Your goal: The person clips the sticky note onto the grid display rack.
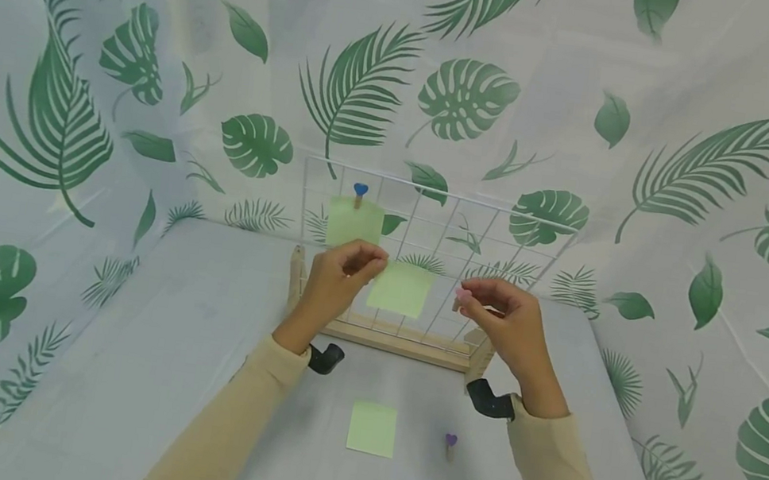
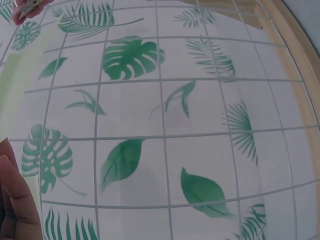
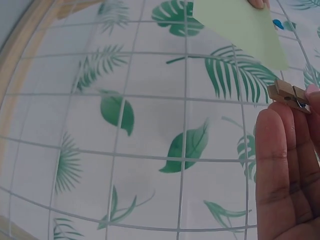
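My left hand point(image 1: 346, 275) pinches the upper left corner of a green paper note point(image 1: 401, 290) in front of a white wire grid point(image 1: 457, 237). In my right hand point(image 1: 508, 315) is a small wooden clothespin point(image 3: 290, 95) with a pink heart, pinched between thumb and fingers, to the right of that note. Another green note point(image 1: 351, 220) hangs on the grid's upper left, clipped by a clothespin with a blue heart point(image 1: 360, 191). In the left wrist view only part of the left hand point(image 2: 17, 205) shows at the left edge.
The grid stands on a wooden base point(image 1: 400, 344). On the white table point(image 1: 193, 393) nearer me lie a third green note point(image 1: 372, 429) and a clothespin with a purple heart point(image 1: 451, 444). Leaf-printed sheets point(image 1: 560, 45) surround the table at the back and sides.
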### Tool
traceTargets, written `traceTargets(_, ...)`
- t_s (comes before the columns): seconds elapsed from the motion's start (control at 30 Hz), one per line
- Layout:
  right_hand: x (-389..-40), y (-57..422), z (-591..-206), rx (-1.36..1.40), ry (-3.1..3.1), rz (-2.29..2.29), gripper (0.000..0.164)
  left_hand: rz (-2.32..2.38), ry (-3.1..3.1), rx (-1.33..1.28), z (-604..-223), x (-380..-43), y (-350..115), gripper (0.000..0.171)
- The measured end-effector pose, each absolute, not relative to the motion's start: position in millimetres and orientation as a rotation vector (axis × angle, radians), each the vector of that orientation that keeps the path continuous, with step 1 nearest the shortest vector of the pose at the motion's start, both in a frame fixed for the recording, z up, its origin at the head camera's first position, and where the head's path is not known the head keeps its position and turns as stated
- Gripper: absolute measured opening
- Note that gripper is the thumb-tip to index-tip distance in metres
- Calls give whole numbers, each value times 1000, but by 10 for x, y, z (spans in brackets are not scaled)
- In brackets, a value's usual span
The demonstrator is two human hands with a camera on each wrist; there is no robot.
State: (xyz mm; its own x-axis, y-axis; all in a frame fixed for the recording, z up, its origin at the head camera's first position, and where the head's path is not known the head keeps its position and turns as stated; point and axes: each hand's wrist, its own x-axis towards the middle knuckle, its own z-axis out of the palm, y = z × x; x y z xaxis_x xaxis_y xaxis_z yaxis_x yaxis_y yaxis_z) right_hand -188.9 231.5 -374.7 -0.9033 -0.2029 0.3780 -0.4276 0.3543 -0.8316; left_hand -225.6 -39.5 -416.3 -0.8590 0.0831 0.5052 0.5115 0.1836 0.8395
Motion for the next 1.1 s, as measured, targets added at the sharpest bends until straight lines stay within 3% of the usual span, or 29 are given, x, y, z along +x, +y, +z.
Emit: traceTargets(1.1, -2051, 2243, -3556, 609, -2429, 1496, 15, -1672, -2062, -586, -4047, -2410, -294, 11)
